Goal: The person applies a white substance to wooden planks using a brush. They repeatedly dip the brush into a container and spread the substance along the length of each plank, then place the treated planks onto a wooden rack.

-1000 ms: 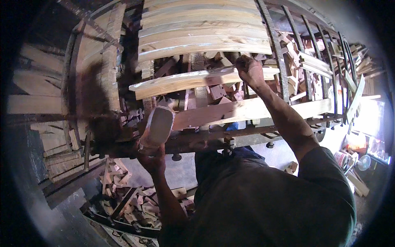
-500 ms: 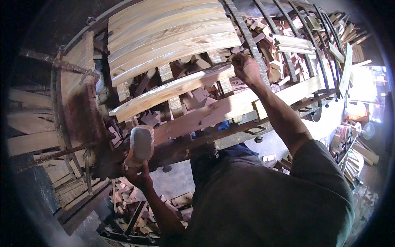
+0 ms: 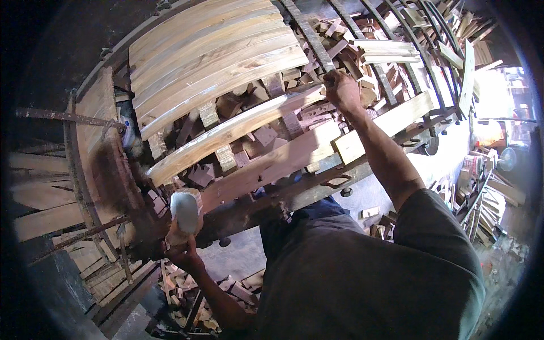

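My left hand is closed around a pale container with a rounded, whitish oval top, low beside the near left end of the rack. My right hand is a fist at the right end of a narrow wooden plank. Whatever its curled fingers hold is hidden. A whitish streak runs along the plank's upper edge. Nearer to me, a wider reddish-brown board lies roughly parallel to it. Beyond the narrow plank, several pale boards sit edge to edge.
Dark metal bars cross the rack, with many wood offcuts beneath. A short light board lies under my right forearm. A rusty clamp rod juts out at the left. Small boards are stacked at the far right.
The whole view has shifted, so the rack sits further left and the left hand lower. My right fist has moved slightly right, to just past the narrow plank's end.
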The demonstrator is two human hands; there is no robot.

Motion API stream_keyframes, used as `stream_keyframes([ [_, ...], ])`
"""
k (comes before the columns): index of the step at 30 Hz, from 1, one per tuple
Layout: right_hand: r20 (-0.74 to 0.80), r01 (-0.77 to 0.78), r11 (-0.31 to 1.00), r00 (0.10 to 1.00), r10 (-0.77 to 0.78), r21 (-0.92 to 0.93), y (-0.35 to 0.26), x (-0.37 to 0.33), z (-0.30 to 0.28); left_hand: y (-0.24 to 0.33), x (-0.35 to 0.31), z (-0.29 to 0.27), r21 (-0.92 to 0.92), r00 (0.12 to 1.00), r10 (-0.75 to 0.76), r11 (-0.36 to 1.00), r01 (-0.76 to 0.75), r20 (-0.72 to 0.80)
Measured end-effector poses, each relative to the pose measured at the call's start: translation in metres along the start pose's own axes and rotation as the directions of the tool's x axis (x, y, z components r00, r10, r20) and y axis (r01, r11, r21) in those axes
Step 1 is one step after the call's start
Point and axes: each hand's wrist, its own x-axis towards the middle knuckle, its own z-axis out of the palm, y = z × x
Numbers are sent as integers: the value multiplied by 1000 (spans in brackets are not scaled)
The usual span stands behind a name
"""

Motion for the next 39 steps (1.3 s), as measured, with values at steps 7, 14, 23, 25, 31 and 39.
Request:
stream_keyframes([
  [7,-71,28,997,997,-33,-74,22,3,-12,33,-3,6,-64,995,92,993,-94,-37],
  [14,-157,119,981,977,-143,-156,15,-3,-19,-8,-2,8,2,969,178,984,-180,-170],
  [23,-21,412,909,911,-412,66,-113,-41,42,-25,-3,10,-73,971,97,991,-115,-217],
  [25,51,440,893,893,-446,95,-155,-49,63,-30,-2,5,-47,991,41,998,-47,-127],
  [31,95,619,744,749,-656,252,-264,-72,136,-39,-4,14,-177,984,65,980,-95,-167],
  [39,81,738,598,607,-791,311,-377,-101,222,8,2,6,-426,971,42,893,-143,-237],
])
